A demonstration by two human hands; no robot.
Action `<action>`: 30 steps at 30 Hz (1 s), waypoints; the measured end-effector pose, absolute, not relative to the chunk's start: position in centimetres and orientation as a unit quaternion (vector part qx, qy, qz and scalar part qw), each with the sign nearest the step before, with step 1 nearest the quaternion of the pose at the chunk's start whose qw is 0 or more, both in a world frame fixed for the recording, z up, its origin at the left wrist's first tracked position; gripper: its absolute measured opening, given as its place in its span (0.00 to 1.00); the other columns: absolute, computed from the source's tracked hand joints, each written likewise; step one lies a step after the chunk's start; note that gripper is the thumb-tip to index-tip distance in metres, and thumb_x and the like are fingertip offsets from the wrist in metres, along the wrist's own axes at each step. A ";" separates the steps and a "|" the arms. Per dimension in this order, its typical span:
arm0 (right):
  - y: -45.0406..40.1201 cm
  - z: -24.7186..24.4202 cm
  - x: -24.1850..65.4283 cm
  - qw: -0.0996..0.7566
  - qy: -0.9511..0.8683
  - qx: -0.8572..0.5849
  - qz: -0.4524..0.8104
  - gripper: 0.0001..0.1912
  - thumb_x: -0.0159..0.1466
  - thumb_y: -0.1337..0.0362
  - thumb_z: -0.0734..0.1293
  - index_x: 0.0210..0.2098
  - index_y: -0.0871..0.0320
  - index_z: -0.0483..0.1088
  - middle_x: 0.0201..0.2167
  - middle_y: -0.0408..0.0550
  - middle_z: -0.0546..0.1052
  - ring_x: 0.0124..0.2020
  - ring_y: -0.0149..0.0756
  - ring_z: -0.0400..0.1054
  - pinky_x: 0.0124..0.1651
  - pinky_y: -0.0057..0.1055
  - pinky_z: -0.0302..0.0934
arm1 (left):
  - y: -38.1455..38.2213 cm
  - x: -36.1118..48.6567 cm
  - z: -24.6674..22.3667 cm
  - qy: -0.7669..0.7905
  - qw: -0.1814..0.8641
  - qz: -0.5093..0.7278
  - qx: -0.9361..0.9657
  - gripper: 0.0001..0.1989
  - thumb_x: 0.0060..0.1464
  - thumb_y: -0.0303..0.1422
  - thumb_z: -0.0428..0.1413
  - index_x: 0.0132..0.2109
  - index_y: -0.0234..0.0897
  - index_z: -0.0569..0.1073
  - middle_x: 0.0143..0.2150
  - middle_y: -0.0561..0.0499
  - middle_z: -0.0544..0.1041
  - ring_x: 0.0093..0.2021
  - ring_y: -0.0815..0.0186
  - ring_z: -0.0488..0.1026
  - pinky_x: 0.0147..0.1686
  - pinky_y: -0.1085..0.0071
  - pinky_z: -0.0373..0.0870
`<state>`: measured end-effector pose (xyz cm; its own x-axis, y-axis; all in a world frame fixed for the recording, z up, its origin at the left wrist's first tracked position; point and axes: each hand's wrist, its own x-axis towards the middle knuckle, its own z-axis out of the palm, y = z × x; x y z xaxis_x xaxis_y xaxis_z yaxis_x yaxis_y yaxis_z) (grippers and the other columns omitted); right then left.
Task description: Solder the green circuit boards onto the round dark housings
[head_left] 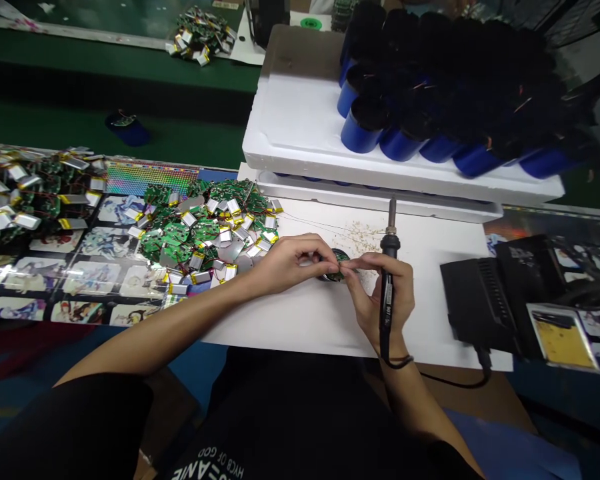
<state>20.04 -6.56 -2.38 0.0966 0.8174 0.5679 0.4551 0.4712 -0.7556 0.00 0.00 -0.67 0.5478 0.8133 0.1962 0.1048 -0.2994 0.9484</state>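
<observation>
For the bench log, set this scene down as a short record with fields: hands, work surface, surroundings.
left hand: fingers at the round green piece; grip too small to tell
right hand: holds the soldering iron, its tip away from the piece
work surface: white sheet
on the left: heap of circuit boards with silver packs
beyond: white foam slab bearing blue cylinders
on the right: black box
</observation>
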 end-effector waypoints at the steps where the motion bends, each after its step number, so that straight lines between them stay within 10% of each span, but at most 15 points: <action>1: -6.6 -2.5 20.1 0.558 -0.646 -0.494 0.165 0.21 0.66 0.69 0.77 0.54 0.48 0.69 0.40 0.42 0.83 0.41 0.41 0.83 0.52 0.45 0.76 | 0.0 0.0 -0.7 0.320 0.501 0.353 0.722 0.15 0.67 0.44 0.64 0.42 0.35 0.84 0.39 0.47 0.82 0.34 0.68 0.71 0.34 0.72 0.64; 24: -7.6 -1.7 20.1 0.522 -0.686 -0.489 0.131 0.16 0.68 0.69 0.72 0.53 0.47 0.72 0.40 0.43 0.82 0.39 0.40 0.80 0.49 0.44 0.76 | -0.3 -0.1 -0.2 0.333 0.511 0.360 0.706 0.07 0.66 0.35 0.62 0.39 0.36 0.77 0.40 0.48 0.80 0.41 0.65 0.74 0.42 0.69 0.70; 30: -8.7 1.0 23.3 0.594 -0.578 -0.497 0.256 0.14 0.73 0.55 0.66 0.54 0.53 0.76 0.24 0.40 0.76 0.19 0.33 0.69 0.22 0.31 0.62 | -0.2 0.1 -1.1 0.276 0.386 0.341 0.811 0.04 0.66 0.28 0.59 0.40 0.38 0.77 0.43 0.48 0.83 0.47 0.61 0.77 0.53 0.63 0.69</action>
<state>23.32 -8.65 1.00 0.2001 0.8791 0.4326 0.2693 0.3752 -0.8870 0.07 -0.23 -1.05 0.6147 0.7113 0.3409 0.1841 -0.5497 0.8148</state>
